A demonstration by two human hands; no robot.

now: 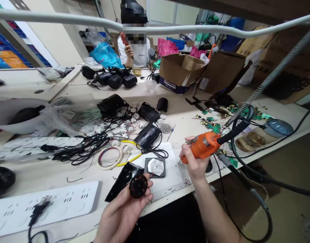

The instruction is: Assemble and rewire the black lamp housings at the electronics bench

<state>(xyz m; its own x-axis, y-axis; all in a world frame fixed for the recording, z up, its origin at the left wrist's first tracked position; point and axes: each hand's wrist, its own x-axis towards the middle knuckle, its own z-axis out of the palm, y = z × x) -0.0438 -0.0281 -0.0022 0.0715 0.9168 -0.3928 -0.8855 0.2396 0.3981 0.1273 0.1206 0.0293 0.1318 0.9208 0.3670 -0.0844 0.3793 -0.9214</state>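
Observation:
My left hand (124, 209), near the table's front edge, holds a round black part (138, 186) with small coloured specks on its face. My right hand (195, 163) is wrapped round an orange power tool (202, 146) that hangs from a coiled spring, its front end pointing down and left. Between the hands lies a square black frame with a silvery plate (155, 167) and several small round spots on it. Thin red wires run from near the plate toward my left fingers. Just behind my left hand is a glossy black housing (122, 180).
Tape roll (110, 157), yellow-handled tool (129, 159), black housings (148, 136) and tangled cables (86, 145) lie behind. White power strips (89, 195) are left; green circuit boards (215, 127) and a clear jar (263, 135) right. Across the table, a person (141, 54) holds an orange tool near cardboard boxes (181, 72).

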